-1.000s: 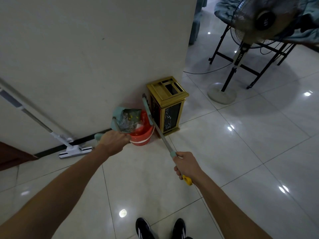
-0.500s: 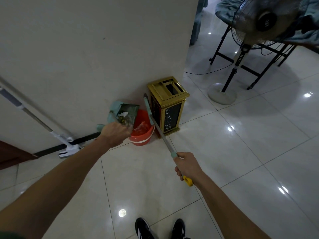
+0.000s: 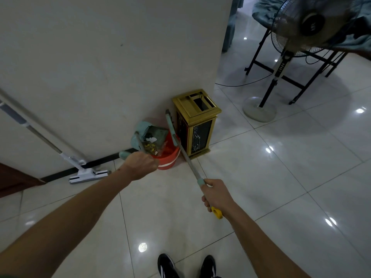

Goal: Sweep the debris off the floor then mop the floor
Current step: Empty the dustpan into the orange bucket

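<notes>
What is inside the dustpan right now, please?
The dustpan, tilted over the red bucket, holds yellowish bits and a white scrap. The left hand hides its lower end.

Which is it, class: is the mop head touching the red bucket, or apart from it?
Apart. The head view shows bare floor tile between the mop head and the red bucket.

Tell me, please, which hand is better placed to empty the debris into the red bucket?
Left. The left hand grips the dustpan, tilted over the red bucket with debris inside. The right hand holds the broom handle, farther back.
</notes>
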A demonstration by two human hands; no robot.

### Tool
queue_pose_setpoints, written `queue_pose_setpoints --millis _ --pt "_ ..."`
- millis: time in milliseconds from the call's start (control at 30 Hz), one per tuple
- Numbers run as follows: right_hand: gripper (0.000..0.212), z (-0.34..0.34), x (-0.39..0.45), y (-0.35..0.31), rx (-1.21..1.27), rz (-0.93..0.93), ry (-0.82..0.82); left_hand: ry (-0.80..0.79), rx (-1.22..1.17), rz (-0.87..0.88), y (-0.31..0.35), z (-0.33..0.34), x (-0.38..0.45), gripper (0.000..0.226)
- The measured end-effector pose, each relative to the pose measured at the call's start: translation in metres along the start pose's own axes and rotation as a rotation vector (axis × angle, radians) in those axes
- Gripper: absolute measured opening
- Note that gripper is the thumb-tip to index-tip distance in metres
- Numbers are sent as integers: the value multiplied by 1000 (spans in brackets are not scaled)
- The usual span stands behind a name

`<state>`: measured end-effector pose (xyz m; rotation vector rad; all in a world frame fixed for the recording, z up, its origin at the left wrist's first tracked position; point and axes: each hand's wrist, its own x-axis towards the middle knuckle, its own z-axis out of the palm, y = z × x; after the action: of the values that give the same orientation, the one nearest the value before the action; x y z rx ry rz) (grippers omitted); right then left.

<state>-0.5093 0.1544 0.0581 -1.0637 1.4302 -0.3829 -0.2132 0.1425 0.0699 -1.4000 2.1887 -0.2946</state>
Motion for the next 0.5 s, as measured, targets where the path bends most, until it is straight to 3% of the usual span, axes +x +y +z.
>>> queue_pose_setpoints --millis 133,367,500 --pt "37 -2 1 -1 2 -5 3 -11 -2 -24 -4 0 1 20" --pt "39 -3 1 -4 -22 -2 -8 55 38 15 -13 -3 2 8" --pt "34 -1 1 -4 -29 12 -14 35 76 66 -3 -2 -5 20"
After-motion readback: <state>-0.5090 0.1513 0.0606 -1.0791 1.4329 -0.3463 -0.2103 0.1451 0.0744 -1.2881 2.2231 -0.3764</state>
